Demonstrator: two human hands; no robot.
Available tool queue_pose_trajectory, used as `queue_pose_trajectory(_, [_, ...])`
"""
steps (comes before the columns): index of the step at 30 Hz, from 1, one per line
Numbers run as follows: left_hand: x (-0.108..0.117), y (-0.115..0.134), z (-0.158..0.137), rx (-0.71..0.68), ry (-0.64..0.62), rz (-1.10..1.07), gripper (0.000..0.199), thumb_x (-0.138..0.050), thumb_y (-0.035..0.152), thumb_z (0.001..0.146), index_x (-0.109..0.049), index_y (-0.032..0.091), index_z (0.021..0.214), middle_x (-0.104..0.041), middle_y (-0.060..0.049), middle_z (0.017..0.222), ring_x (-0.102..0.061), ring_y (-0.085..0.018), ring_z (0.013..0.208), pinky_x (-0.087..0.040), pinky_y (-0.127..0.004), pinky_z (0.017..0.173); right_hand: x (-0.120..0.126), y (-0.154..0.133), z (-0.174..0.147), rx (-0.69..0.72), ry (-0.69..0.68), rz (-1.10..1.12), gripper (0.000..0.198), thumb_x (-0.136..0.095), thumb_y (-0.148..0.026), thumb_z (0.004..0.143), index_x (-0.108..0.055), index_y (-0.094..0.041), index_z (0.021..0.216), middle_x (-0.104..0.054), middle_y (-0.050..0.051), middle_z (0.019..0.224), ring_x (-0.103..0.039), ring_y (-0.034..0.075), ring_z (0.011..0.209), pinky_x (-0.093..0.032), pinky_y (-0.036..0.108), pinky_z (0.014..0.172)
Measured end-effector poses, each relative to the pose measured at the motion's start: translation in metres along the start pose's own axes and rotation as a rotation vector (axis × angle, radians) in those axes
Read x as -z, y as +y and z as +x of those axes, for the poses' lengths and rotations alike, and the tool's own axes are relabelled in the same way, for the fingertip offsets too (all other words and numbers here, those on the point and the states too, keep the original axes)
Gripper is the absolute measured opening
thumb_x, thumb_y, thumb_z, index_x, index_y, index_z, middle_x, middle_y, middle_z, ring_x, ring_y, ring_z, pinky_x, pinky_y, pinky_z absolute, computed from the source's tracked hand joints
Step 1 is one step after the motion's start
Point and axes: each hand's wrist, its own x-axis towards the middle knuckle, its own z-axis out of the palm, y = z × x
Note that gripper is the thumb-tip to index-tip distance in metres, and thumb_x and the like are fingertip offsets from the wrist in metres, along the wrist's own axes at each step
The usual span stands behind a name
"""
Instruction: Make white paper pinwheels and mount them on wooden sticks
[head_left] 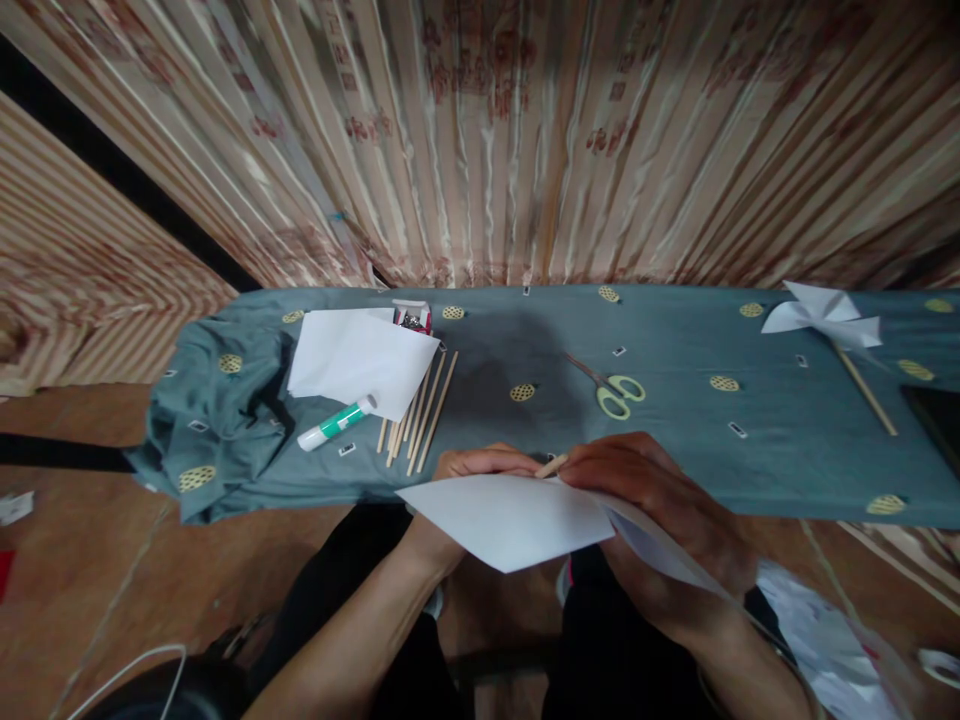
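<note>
Close to me, over the near edge of the table, both hands grip a sheet of folded white paper [517, 515] with pointed corners and a curved flap on its right. Part of a wooden stick [553, 466] shows at its top edge, between my fingertips. My left hand [480, 464] is closed behind the paper, most of its fingers hidden. My right hand [660, 500] is wrapped around the paper's right side, its fingertips against the stick. How the stick meets the paper is hidden.
On the green tablecloth [667, 450] lie green-handled scissors [616, 392], several wooden sticks [433, 418], a glue stick [337, 423], white paper sheets [345, 350] and a small box of metal pins [414, 318]. A paper pinwheel [825, 315] lies far right, near a dark object [937, 425].
</note>
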Motion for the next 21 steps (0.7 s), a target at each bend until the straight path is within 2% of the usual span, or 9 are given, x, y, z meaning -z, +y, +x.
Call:
queue_pose_trajectory(8, [0.004, -0.001, -0.001, 0.01, -0.008, 0.017, 0.01, -0.077, 0.029, 0.065, -0.081, 0.021, 0.069, -0.074, -0.008, 0.075, -0.065, -0.02, 0.07, -0.052, -0.031, 0.071, -0.001, 0.002, -0.002, -0.034, -0.008, 0.025, 0.019, -0.059, -0.016, 0.091, -0.066, -0.022, 0.108, -0.075, 0.003, 0.092, -0.07, 0.018, 0.088, -0.055, 0.032, 0.078])
queue_pose_trajectory(12, [0.005, 0.001, -0.004, -0.029, 0.028, 0.117, 0.014, -0.078, 0.03, 0.066, -0.081, 0.018, 0.072, -0.073, -0.007, 0.074, -0.063, -0.019, 0.067, -0.049, -0.028, 0.064, -0.009, 0.003, -0.006, -0.278, 0.077, 0.182, 0.01, -0.065, -0.022, 0.087, -0.07, -0.023, 0.096, -0.074, 0.004, 0.091, -0.071, 0.019, 0.087, -0.058, 0.032, 0.075])
queue_pose_trajectory(15, [0.004, -0.002, -0.004, 0.017, 0.078, 0.099, 0.016, -0.08, 0.031, 0.064, -0.078, 0.016, 0.067, -0.069, -0.004, 0.066, -0.058, -0.016, 0.061, -0.046, -0.026, 0.058, -0.017, 0.006, -0.008, -0.485, 0.198, 0.313, 0.006, -0.071, -0.026, 0.081, -0.072, -0.022, 0.086, -0.076, 0.004, 0.085, -0.072, 0.019, 0.077, -0.059, 0.03, 0.067])
queue_pose_trajectory(18, [0.002, -0.008, -0.001, 0.016, 0.121, 0.081, 0.021, -0.082, 0.036, 0.065, -0.076, 0.016, 0.061, -0.07, -0.004, 0.07, -0.06, -0.016, 0.065, -0.046, -0.025, 0.06, -0.022, 0.011, -0.007, -0.639, 0.253, 0.315, 0.007, -0.075, -0.026, 0.073, -0.074, -0.021, 0.078, -0.076, 0.003, 0.071, -0.07, 0.018, 0.061, -0.057, 0.027, 0.054])
queue_pose_trajectory(21, [0.001, -0.013, 0.003, 0.002, 0.145, 0.091, 0.024, -0.082, 0.04, 0.066, -0.079, 0.017, 0.066, -0.073, -0.006, 0.079, -0.063, -0.018, 0.072, -0.046, -0.026, 0.064, -0.025, 0.018, -0.006, -0.731, 0.25, 0.316, 0.011, -0.075, -0.03, 0.07, -0.075, -0.019, 0.073, -0.076, 0.003, 0.067, -0.069, 0.019, 0.059, -0.056, 0.028, 0.054])
